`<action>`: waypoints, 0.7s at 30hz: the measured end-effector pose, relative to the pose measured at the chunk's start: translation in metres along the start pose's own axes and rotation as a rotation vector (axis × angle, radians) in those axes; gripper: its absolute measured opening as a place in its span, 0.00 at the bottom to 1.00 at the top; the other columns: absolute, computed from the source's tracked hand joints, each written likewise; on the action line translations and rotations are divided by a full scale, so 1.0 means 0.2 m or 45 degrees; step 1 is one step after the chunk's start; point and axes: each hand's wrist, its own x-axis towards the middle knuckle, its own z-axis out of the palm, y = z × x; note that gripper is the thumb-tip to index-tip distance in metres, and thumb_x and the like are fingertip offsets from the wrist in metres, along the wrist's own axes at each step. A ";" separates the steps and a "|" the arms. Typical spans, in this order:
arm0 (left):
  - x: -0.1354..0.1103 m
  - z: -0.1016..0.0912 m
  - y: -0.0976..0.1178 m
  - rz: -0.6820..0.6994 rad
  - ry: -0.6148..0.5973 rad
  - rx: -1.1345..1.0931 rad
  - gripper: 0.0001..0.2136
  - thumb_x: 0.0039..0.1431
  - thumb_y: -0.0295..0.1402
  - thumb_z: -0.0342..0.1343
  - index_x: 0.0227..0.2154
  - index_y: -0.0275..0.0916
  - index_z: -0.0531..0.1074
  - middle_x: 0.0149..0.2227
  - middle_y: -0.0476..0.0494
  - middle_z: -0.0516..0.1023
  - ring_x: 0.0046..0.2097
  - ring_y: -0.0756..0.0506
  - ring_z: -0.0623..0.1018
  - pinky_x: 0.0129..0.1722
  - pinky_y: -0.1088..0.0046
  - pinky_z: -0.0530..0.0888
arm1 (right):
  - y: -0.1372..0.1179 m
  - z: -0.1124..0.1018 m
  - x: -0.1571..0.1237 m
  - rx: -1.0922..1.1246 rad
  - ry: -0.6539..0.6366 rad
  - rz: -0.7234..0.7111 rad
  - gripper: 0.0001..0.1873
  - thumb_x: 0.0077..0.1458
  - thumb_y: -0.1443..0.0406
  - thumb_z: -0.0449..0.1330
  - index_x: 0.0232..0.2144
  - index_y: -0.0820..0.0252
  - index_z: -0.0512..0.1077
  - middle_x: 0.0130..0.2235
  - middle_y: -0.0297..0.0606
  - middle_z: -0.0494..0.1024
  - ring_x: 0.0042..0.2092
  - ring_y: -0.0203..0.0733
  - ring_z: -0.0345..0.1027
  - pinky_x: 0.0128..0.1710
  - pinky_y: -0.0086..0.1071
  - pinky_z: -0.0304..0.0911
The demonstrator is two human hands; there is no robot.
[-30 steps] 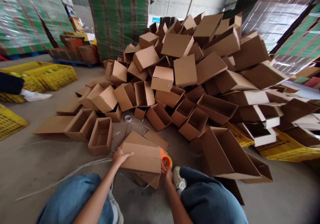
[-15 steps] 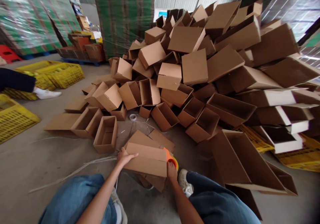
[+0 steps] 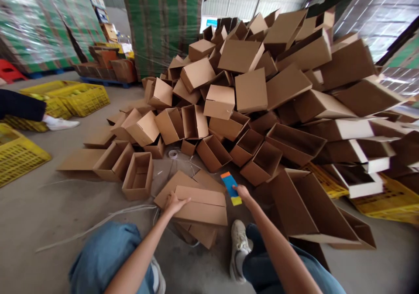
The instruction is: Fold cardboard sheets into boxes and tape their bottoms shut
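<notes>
In front of my feet lies a brown cardboard box, its two top flaps meeting at a seam. My left hand grips its left end, thumb lying over the top and fingers toward the far edge. Just off the box's right end, my right hand holds a tape dispenser, which shows orange, blue and yellow parts. Flat cardboard pieces lie behind and under the box. Part of the right fingers is hidden behind the dispenser.
A tall heap of open cardboard boxes rises ahead and to the right. A small open carton and a white tape roll are on the floor. Pale strapping runs at left. Yellow crates and another person's leg are farther left.
My right hand has lifted the tape dispenser away from the box's right end, up and to the right, and turned it. The box and my left hand have shifted slightly right.
</notes>
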 end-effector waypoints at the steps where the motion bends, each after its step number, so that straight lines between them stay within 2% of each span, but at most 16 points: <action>1: -0.01 0.01 0.03 0.017 -0.001 -0.004 0.45 0.41 0.58 0.60 0.54 0.26 0.57 0.58 0.18 0.64 0.61 0.31 0.66 0.54 0.62 0.65 | -0.06 -0.07 0.00 0.086 0.020 -0.037 0.10 0.44 0.61 0.60 0.17 0.57 0.65 0.21 0.36 0.72 0.33 0.46 0.71 0.32 0.33 0.62; 4: -0.02 0.02 0.08 0.045 -0.008 -0.049 0.46 0.40 0.56 0.61 0.55 0.25 0.56 0.59 0.17 0.63 0.61 0.31 0.65 0.55 0.63 0.65 | -0.21 -0.26 -0.08 0.300 0.036 -0.110 0.09 0.46 0.59 0.57 0.24 0.58 0.69 0.24 0.34 0.76 0.31 0.43 0.71 0.32 0.31 0.64; 7: -0.03 -0.02 0.11 0.058 0.009 -0.059 0.49 0.39 0.56 0.62 0.57 0.23 0.53 0.60 0.15 0.60 0.62 0.30 0.62 0.56 0.62 0.63 | -0.34 -0.37 -0.25 0.493 0.023 -0.147 0.13 0.48 0.55 0.55 0.28 0.57 0.70 0.25 0.34 0.78 0.30 0.43 0.72 0.31 0.32 0.66; 9: -0.05 -0.09 0.13 0.100 0.059 -0.043 0.52 0.40 0.57 0.61 0.59 0.23 0.50 0.63 0.14 0.55 0.64 0.28 0.58 0.58 0.58 0.60 | -0.42 -0.41 -0.40 0.827 -0.090 -0.174 0.14 0.47 0.54 0.59 0.30 0.57 0.72 0.27 0.33 0.80 0.30 0.44 0.74 0.30 0.32 0.67; 11: -0.09 -0.18 0.16 0.180 0.099 -0.059 0.50 0.43 0.57 0.59 0.60 0.24 0.50 0.64 0.16 0.52 0.66 0.28 0.55 0.59 0.56 0.58 | -0.49 -0.43 -0.55 0.990 -0.229 -0.207 0.15 0.48 0.53 0.61 0.32 0.56 0.74 0.30 0.34 0.81 0.31 0.44 0.75 0.31 0.33 0.69; 13: -0.15 -0.29 0.20 0.303 0.085 -0.151 0.43 0.46 0.56 0.56 0.57 0.28 0.58 0.63 0.21 0.58 0.65 0.31 0.58 0.59 0.59 0.58 | -0.55 -0.42 -0.69 1.047 -0.343 -0.200 0.15 0.49 0.52 0.62 0.30 0.57 0.74 0.29 0.35 0.81 0.31 0.45 0.75 0.32 0.33 0.70; 15: -0.23 -0.41 0.25 0.557 -0.001 -0.325 0.33 0.51 0.57 0.51 0.49 0.34 0.67 0.56 0.30 0.70 0.60 0.36 0.67 0.56 0.63 0.62 | -0.59 -0.41 -0.80 1.082 -0.410 -0.177 0.16 0.48 0.51 0.63 0.26 0.57 0.74 0.27 0.35 0.81 0.31 0.47 0.76 0.32 0.35 0.71; 17: -0.33 -0.49 0.29 0.708 -0.146 -0.535 0.30 0.54 0.59 0.45 0.41 0.36 0.72 0.46 0.35 0.77 0.51 0.40 0.74 0.49 0.67 0.66 | -0.61 -0.39 -0.88 1.101 -0.458 -0.152 0.16 0.46 0.51 0.64 0.23 0.57 0.72 0.25 0.35 0.80 0.32 0.49 0.76 0.33 0.37 0.72; 19: -0.45 -0.54 0.31 0.681 -0.266 -0.745 0.31 0.54 0.61 0.43 0.37 0.36 0.73 0.38 0.40 0.79 0.41 0.43 0.77 0.39 0.71 0.68 | -0.62 -0.37 -0.94 1.122 -0.479 -0.164 0.17 0.44 0.50 0.65 0.21 0.56 0.72 0.23 0.34 0.79 0.31 0.49 0.76 0.33 0.38 0.72; 21: -0.57 -0.53 0.33 0.651 -0.421 -0.897 0.31 0.54 0.62 0.42 0.31 0.36 0.73 0.30 0.43 0.78 0.32 0.47 0.75 0.31 0.74 0.65 | -0.62 -0.34 -0.97 1.159 -0.472 -0.213 0.17 0.42 0.49 0.66 0.20 0.55 0.72 0.21 0.33 0.78 0.29 0.48 0.76 0.33 0.37 0.72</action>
